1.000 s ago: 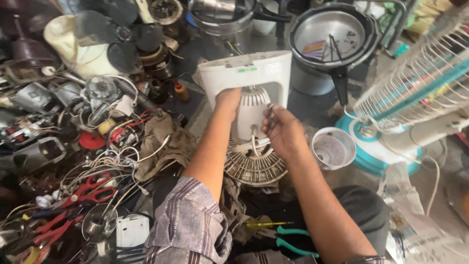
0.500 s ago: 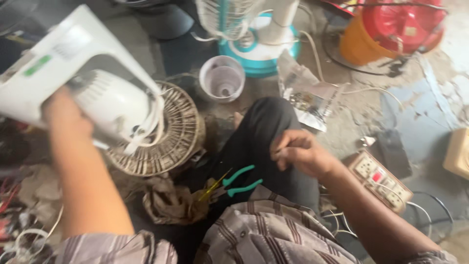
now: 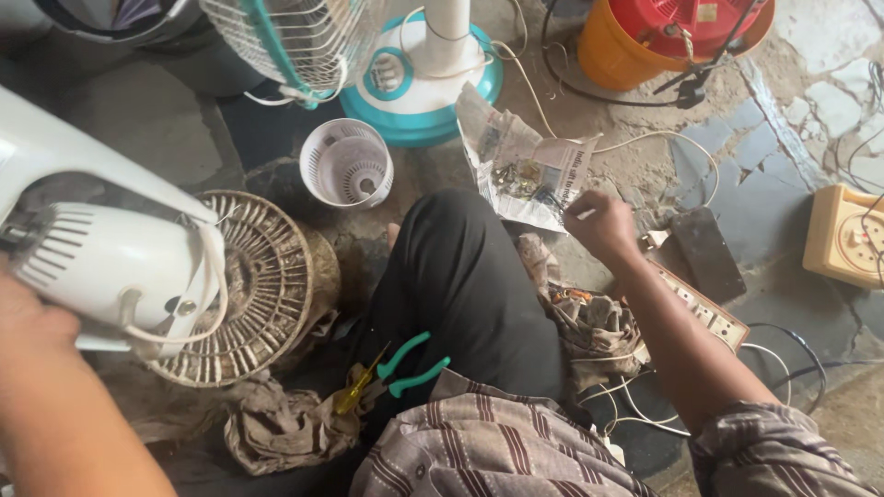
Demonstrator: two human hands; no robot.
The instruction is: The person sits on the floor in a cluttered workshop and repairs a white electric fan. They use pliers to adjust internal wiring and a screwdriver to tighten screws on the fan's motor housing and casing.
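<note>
My left hand (image 3: 32,327) grips the back of a white fan motor housing (image 3: 101,248) at the left edge and holds it tilted over a dusty round grille (image 3: 262,290). My right hand (image 3: 603,225) is stretched out to the right. Its fingertips are pinched on a small dark piece just over a crumpled newspaper sheet (image 3: 516,152), which carries a heap of small metal parts. My black-trousered knee (image 3: 460,276) lies between the two hands.
A white slotted plastic cup (image 3: 348,164) and a teal fan base (image 3: 424,78) stand ahead, under a wire fan guard (image 3: 295,37). Green-handled pliers (image 3: 414,366) and a yellow screwdriver (image 3: 354,394) lie by my knee. To the right are a power strip (image 3: 704,311), an orange bucket (image 3: 635,51), cables and rags.
My view swung right, away from the tool pile. My right hand left the fan, crossed my knee and reached out to the newspaper. The left hand kept hold of the fan housing.
</note>
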